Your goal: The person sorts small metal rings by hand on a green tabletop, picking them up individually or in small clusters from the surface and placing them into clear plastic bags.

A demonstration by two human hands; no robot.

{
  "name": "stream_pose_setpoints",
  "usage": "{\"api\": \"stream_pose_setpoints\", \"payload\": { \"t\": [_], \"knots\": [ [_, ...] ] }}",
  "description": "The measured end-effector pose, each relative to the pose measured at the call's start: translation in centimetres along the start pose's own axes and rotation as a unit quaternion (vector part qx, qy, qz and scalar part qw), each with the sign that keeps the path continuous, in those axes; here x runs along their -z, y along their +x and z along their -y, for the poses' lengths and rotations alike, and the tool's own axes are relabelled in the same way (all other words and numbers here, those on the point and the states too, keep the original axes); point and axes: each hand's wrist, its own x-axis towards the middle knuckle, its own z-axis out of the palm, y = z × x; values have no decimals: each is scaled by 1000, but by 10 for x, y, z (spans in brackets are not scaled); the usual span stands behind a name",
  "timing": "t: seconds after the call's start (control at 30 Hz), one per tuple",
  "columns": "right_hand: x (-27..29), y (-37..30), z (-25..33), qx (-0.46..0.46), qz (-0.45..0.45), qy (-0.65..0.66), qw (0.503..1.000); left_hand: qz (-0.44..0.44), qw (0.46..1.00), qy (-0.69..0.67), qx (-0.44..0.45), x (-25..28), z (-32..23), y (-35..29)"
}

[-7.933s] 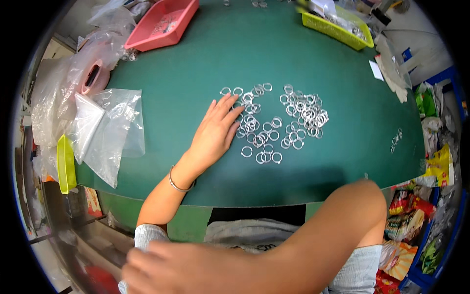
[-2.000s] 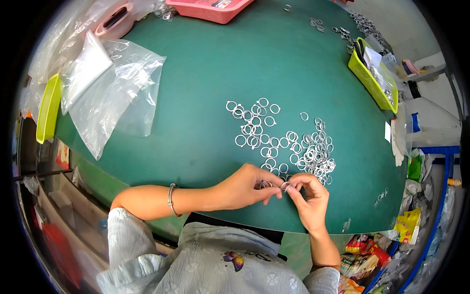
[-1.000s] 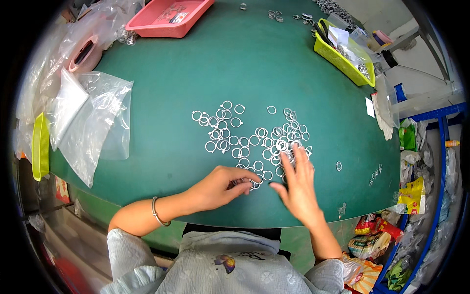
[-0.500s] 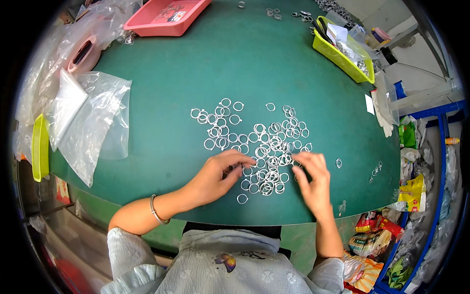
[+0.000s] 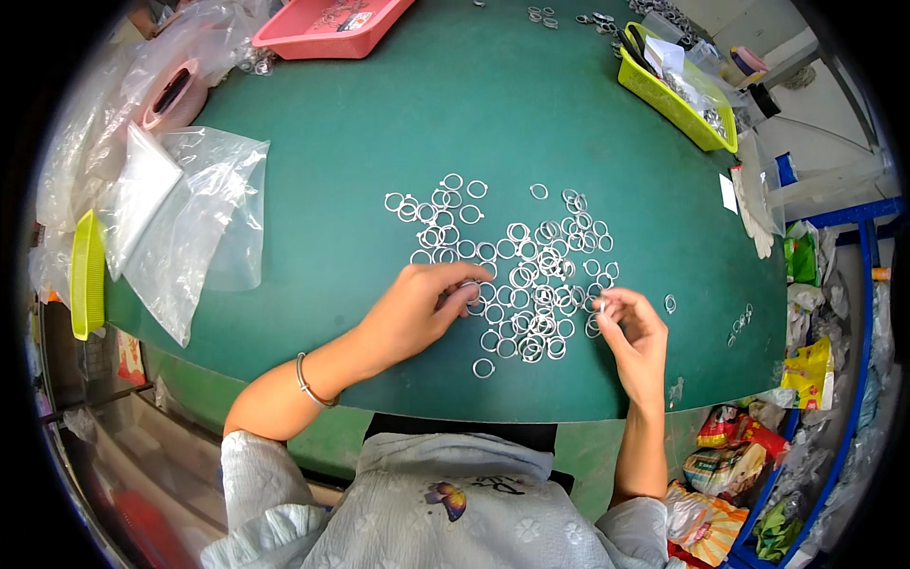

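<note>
Tabbed rings (image 5: 542,294): mostly loose and overlapping on green tabletop (image 5: 379,114) — one stray ring (image 5: 670,299) apart at right.
Left hand (image 5: 409,311): half-curled at cluster's left edge; hold unclear.
Right hand (image 5: 639,339): thumb and finger closed on pinched ring (image 5: 601,305).

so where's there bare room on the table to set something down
The widest bare green tabletop lies beyond the main spread of rings, between the pink tray and yellow-green basket. Another free patch lies between the clear bag and left hand. Crowded: between left hand and right hand, where rings overlap.
</note>
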Motion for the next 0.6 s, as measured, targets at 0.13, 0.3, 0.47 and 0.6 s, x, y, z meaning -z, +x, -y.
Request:
{"api": "stream_pose_setpoints", "payload": {
  "t": [0.13,0.3,0.47,0.6],
  "knots": [
    [-13,-27,-1,-89,105,330,934,10,988,110,-107,2,5,6],
    [-20,-51,-5,-183,171,491,834,-8,956,221,-191,3,7,8],
    [-34,-69,-12,-175,190,548,796,-53,955,208,-202,-16,-25,-14],
    [-42,-81,-11,-103,205,490,841,32,997,0,-76,-53,-52,-56]
  ]
}}
